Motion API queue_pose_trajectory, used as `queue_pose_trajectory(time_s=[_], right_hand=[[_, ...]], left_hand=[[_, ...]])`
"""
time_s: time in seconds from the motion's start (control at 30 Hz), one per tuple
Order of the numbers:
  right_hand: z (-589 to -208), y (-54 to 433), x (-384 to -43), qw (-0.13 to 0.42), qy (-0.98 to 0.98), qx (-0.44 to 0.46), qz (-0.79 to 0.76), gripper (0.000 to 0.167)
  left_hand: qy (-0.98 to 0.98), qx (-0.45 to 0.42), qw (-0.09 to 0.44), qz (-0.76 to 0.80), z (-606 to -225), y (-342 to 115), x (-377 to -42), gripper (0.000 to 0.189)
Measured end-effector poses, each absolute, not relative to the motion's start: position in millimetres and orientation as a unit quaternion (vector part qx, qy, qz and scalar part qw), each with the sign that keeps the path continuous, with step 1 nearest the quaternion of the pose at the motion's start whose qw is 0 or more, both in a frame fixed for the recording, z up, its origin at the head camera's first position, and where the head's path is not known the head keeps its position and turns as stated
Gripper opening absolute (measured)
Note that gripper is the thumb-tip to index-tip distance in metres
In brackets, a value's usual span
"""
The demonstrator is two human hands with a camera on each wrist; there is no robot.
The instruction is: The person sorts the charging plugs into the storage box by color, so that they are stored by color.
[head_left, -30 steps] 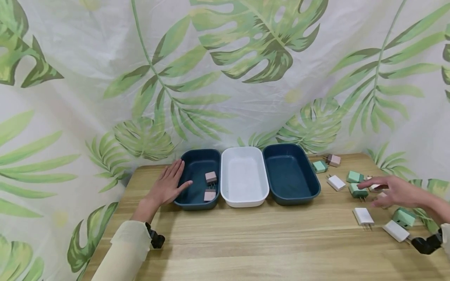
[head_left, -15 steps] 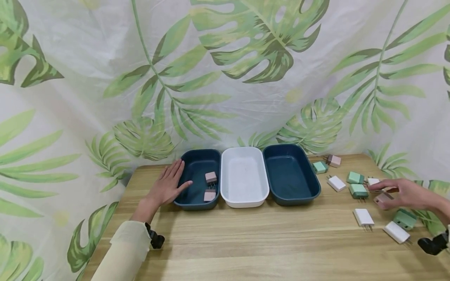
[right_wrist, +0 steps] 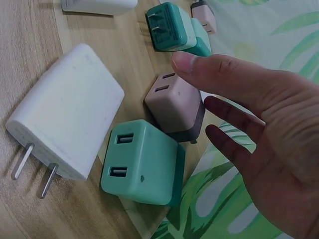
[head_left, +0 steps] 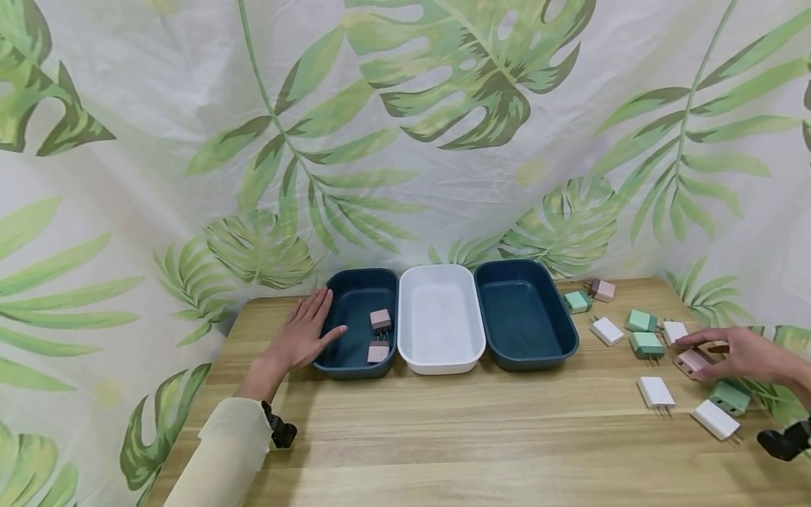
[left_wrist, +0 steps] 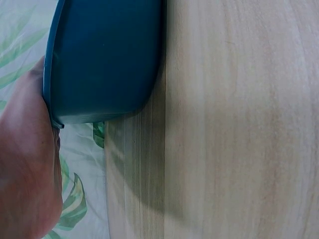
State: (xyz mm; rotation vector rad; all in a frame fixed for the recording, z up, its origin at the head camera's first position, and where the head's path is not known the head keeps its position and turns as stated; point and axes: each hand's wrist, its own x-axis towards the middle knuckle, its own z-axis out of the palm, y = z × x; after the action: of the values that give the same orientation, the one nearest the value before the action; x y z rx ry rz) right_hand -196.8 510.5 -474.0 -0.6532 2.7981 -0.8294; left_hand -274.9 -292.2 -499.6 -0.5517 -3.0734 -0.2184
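My left hand [head_left: 303,336] lies with straight fingers over the left rim of the left dark blue tray [head_left: 347,296], thumb pointing inside; the left wrist view shows it against the tray's outer wall [left_wrist: 102,59]. Two pink plug chargers [head_left: 380,320] lie in that tray. At the right, my right hand [head_left: 750,355] hovers around a pink charger [right_wrist: 174,102] on the table. Its thumb and fingers are spread on either side of that charger, with a gap showing in the right wrist view. Close by are a green charger [right_wrist: 142,162] and a white charger [right_wrist: 70,109].
A white tray [head_left: 441,362] stands in the middle, with another dark blue tray [head_left: 529,362] at its right. Several green, white and pink chargers are scattered on the wooden table [head_left: 481,436] at the right, including a white one [head_left: 655,391]. A leaf-patterned cloth [head_left: 456,204] hangs behind.
My right hand has moved slightly right and back from above the green charger to the pink charger, which now shows more fully. My left hand stays on the tray rim.
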Motion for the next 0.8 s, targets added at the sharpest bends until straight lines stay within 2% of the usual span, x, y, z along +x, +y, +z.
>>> queue_pose_trajectory(time_s=[0.33,0.8], right_hand=[[-480,514,-197,0.067,0.955,-0.167,-0.238,0.052],[-485,511,-197,0.073,0.966,-0.147,-0.198,0.055]], left_hand=[[-0.982,-0.175,0.005,-0.066,-501,-293,-276,0.093],[-0.981,-0.179,0.007,-0.073,-498,-292,-275,0.091]])
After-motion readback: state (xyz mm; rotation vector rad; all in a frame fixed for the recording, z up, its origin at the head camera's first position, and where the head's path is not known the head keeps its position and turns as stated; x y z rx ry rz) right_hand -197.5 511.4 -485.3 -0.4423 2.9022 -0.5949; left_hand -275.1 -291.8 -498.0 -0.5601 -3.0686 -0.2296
